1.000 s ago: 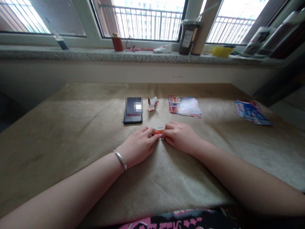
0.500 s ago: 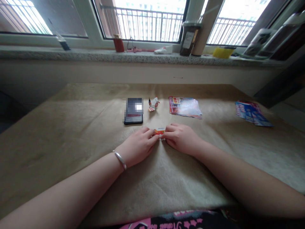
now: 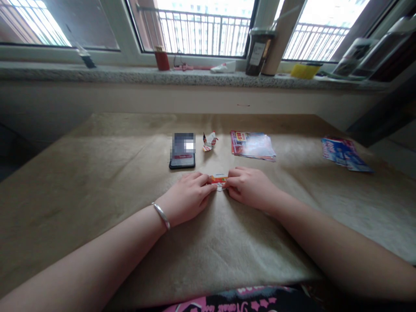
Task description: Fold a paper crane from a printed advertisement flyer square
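Observation:
A small folded piece of printed paper (image 3: 219, 178), orange, red and white, lies on the tan table cover (image 3: 97, 182) between my two hands. My left hand (image 3: 188, 197), with a silver bracelet on the wrist, has its fingers curled and pinches the paper's left end. From the other side my right hand (image 3: 248, 187) pinches the right end with bent fingers. Both hands rest on the cover. Most of the paper is hidden under the fingertips.
Behind the hands lie a dark phone (image 3: 182, 151), a small folded paper figure (image 3: 209, 141) and a stack of glossy leaflets (image 3: 251, 145). More blue leaflets (image 3: 344, 154) lie far right. The stone windowsill (image 3: 130, 76) holds a red cup (image 3: 161, 58), jars and bottles.
The hands have stayed on the paper with only slight finger shifts; the view moved a little.

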A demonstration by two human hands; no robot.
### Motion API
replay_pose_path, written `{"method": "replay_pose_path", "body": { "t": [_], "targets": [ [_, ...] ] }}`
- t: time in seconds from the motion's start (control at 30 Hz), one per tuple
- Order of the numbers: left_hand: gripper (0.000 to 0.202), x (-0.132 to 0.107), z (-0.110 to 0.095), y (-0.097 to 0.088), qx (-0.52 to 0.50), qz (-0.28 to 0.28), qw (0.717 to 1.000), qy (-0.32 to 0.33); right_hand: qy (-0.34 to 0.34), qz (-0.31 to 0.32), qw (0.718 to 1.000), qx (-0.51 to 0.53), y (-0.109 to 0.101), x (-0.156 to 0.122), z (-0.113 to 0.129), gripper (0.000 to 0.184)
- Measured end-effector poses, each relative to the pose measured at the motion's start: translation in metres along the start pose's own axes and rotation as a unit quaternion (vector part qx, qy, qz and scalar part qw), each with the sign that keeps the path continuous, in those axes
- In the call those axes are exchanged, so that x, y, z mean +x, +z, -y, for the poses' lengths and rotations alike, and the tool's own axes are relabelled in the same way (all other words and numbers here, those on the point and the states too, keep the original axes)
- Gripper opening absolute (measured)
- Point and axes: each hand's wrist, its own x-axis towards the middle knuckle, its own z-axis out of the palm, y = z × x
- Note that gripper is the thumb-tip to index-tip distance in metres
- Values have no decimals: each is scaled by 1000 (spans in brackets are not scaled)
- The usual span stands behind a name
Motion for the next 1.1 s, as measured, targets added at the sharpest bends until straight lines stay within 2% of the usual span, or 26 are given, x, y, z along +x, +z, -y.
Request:
{"method": "replay_pose_path", "body": {
  "t": [0.13, 0.3, 0.63, 0.83, 0.97, 1.1],
  "targets": [
    [24, 0, 1, -5, 2, -9, 1000, 11, -1, 1, 1000, 0, 0, 0, 0, 18],
    [24, 1, -2, -11, 55, -18, 998, -11, 4, 4, 1000, 4, -1, -1, 1, 18],
    [19, -1, 3, -6, 60, 7, 998, -1, 4, -5, 1000, 24, 1, -4, -6, 19],
    [19, -1, 3, -5, 64, -1, 998, 11, 9, -3, 1000, 18, -2, -4, -4, 19],
    [22, -1, 2, -6, 46, -5, 999, -3, 15, -7, 998, 55, -1, -4, -8, 19],
    [23, -1, 5, -6, -9, 3, 999, -32, 21, -17, 990, 138, 4, -5, -15, 17]
  ]
}}
